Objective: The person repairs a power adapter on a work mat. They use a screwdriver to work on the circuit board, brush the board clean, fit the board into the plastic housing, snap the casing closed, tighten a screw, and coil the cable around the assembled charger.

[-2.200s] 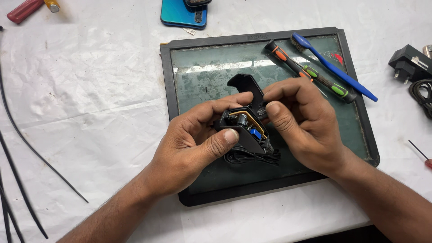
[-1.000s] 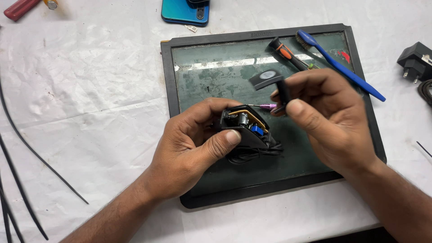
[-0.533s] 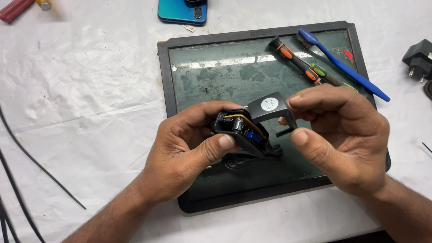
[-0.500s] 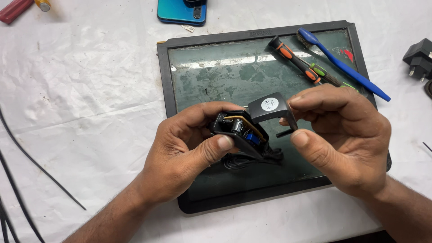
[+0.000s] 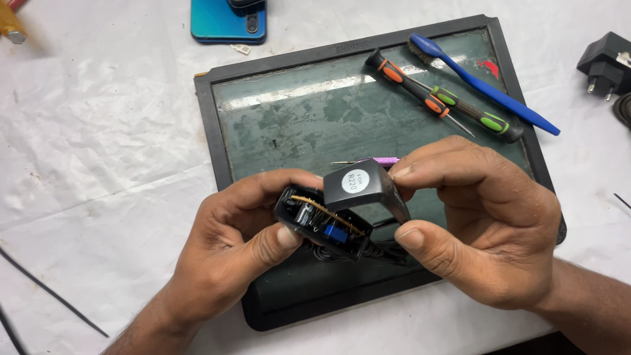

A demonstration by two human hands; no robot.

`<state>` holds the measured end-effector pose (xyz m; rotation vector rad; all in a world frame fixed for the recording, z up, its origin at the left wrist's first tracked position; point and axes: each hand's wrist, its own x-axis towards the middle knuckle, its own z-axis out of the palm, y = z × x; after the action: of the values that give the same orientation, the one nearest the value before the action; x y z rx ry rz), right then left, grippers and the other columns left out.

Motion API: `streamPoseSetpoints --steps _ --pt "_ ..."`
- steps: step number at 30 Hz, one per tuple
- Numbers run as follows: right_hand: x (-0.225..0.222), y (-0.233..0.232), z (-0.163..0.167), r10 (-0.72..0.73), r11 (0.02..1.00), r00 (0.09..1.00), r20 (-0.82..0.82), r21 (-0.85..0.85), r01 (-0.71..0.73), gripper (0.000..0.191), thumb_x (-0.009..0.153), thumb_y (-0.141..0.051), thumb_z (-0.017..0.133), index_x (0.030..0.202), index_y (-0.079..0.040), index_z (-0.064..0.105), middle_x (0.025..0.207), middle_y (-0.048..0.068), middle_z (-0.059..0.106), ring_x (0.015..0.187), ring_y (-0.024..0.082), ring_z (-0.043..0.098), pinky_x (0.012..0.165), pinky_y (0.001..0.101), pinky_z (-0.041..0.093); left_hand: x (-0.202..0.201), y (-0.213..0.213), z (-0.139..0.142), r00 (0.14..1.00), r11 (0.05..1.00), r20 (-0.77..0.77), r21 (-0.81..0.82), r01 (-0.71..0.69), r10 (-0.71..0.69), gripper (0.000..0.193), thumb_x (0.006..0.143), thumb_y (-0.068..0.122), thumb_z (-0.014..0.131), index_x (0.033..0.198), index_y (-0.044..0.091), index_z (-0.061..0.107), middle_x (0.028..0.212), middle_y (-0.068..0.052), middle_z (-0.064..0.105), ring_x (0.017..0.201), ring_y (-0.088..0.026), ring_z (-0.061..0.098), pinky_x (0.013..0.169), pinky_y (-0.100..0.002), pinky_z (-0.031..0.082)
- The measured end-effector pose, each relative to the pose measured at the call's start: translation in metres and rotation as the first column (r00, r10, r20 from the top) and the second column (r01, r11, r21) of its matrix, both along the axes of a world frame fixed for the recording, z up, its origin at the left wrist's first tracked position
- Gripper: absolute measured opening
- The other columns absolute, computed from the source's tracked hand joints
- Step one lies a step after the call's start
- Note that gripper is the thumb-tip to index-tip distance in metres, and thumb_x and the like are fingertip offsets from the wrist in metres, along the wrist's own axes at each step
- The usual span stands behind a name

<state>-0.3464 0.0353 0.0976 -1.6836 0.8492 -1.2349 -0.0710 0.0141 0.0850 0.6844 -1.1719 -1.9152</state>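
Fingers first: the right hand (image 5: 483, 230) is pinching a black cover (image 5: 361, 187) with a round white sticker, index finger on top, thumb pressing underneath, fingers clamped firmly on it. Left hand (image 5: 230, 253) is gripping the opened black adapter body (image 5: 322, 223), thumb pressing its near edge and fingers curled around the far side, so those fingers are clamped too. Inside that body a circuit board with a blue part and a dark cylinder is showing. The cover is sitting tilted just above the body's open side, at about one o'clock from it, touching or nearly so.

Both hands are hovering over the lower half of a dark-framed green work mat (image 5: 315, 112) lying on the white-covered bench (image 5: 98, 131). At twelve o'clock from the hands a small purple-handled tool (image 5: 378, 160) is lying on the mat. Further out toward one o'clock, two screwdrivers (image 5: 434, 98) and a blue toothbrush (image 5: 486, 89) are resting side by side across the mat's corner. At eleven o'clock a blue phone (image 5: 227, 20) is lying on the bench, and at two o'clock a black plug (image 5: 605, 62).
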Motion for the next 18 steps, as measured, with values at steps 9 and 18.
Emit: streamPoseSetpoints --steps 9,18 --pt "-0.0011 0.0012 0.0001 0.022 1.0 1.0 -0.022 -0.006 -0.022 0.038 0.094 -0.007 0.072 0.128 0.002 0.057 0.122 0.017 0.066 0.118 0.019 0.067 0.102 0.0337 0.061 0.0013 0.0008 -0.0006 0.998 0.999 0.064 0.038 -0.006 0.003 0.045 0.099 0.017 0.074 0.137 -0.003 0.063 0.12 -0.015 0.075 0.117 -0.022 0.07 0.104 -0.04 0.058" --pt "0.0005 0.0016 -0.0004 0.017 1.0 0.999 -0.027 -0.023 -0.018 0.038 0.093 -0.008 0.074 0.126 0.001 0.058 0.12 0.017 0.067 0.117 0.02 0.068 0.101 0.0327 0.063 -0.0037 0.0012 0.0008 0.997 1.0 0.074 0.012 -0.023 0.022 0.044 0.099 0.014 0.072 0.137 -0.004 0.062 0.12 -0.014 0.075 0.114 -0.021 0.07 0.103 -0.039 0.059"
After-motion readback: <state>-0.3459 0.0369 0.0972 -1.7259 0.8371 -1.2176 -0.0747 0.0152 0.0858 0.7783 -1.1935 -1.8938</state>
